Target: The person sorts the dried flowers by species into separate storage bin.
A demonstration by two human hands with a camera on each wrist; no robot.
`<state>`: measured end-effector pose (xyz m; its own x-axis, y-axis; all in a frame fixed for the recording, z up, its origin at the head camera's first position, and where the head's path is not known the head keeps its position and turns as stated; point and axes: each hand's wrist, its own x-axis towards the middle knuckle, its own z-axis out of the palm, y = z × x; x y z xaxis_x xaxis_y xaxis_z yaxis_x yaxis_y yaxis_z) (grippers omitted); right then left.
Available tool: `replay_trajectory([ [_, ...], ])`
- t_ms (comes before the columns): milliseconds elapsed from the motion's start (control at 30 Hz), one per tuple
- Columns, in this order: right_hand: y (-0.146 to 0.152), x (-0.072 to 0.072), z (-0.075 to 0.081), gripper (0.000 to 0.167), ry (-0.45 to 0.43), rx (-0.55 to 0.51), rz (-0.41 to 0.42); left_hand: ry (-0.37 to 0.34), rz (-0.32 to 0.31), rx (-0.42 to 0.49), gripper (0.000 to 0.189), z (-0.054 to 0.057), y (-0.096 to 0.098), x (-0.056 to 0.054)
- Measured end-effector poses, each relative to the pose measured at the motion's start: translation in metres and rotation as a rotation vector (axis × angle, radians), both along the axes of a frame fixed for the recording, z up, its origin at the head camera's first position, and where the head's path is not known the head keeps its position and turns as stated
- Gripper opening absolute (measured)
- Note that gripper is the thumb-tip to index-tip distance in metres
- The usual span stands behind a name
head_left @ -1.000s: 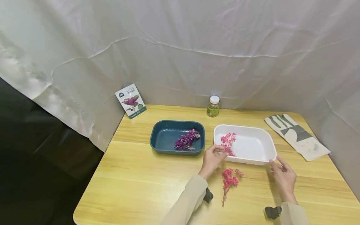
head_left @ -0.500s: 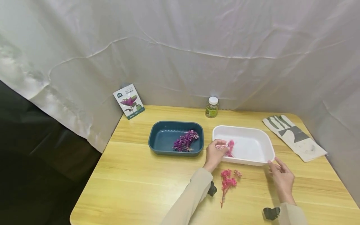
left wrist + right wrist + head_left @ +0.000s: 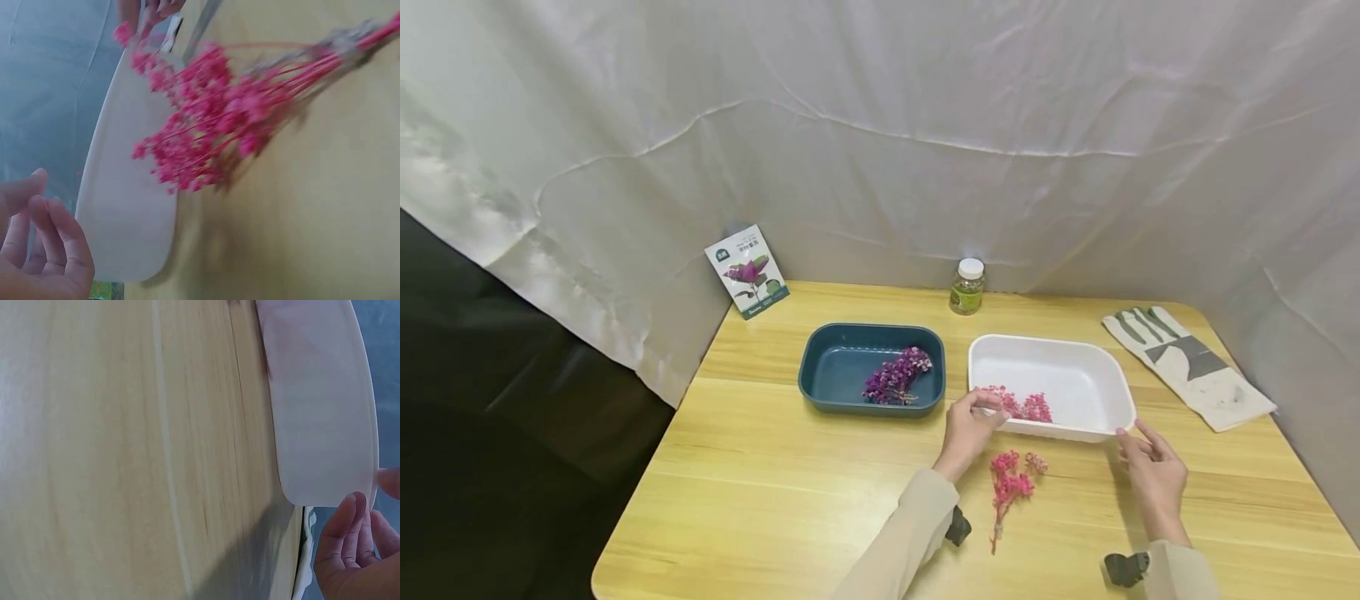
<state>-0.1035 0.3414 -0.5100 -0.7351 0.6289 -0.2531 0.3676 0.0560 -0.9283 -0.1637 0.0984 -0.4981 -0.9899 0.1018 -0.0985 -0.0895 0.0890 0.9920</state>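
Observation:
My right hand (image 3: 1153, 475) pinches the near right corner of the white tray (image 3: 1086, 383), thumb and fingers on either side of its rim in the right wrist view. At the tray's near left corner is my left hand (image 3: 967, 429), its fingers bent over the rim; in the left wrist view a gap shows between thumb and fingertips, with nothing visible held. Pink dried flowers (image 3: 1036, 407) lie inside the tray along its near wall, partly hidden by that hand. Another pink dried flower bunch (image 3: 1011, 485), stems tied, lies on the table between my forearms.
A dark teal tray (image 3: 833, 406) with purple dried flowers (image 3: 898, 375) stands left of the white one. Behind are a white-capped jar (image 3: 967, 287) and a seed packet (image 3: 747, 271) leaning on the curtain. A work glove (image 3: 1187, 367) lies at right.
The left hand reached into the white tray over the pink flowers, then drew back to the rim. Those flowers shifted from upright to lying along the near wall. The right hand stayed at its corner.

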Motion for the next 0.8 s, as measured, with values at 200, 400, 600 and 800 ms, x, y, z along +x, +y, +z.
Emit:
replay_trajectory([
  [200, 0.0, 0.001, 0.001, 0.063, -0.004, -0.011, -0.002, -0.04, -0.036, -0.026, 0.018, -0.012, -0.006, 0.021],
  [400, 0.0, 0.0, 0.001, 0.063, -0.022, 0.006, 0.017, -0.069, -0.098, -0.035, 0.016, -0.023, -0.016, 0.046],
  [600, 0.0, 0.0, 0.002, 0.062, -0.024, 0.005, 0.008, -0.103, -0.178, -0.062, 0.016, -0.034, -0.027, 0.072],
  [800, -0.001, 0.0, 0.002, 0.063, -0.021, 0.008, 0.013, -0.106, -0.224, -0.104, 0.017, -0.041, -0.03, 0.09],
])
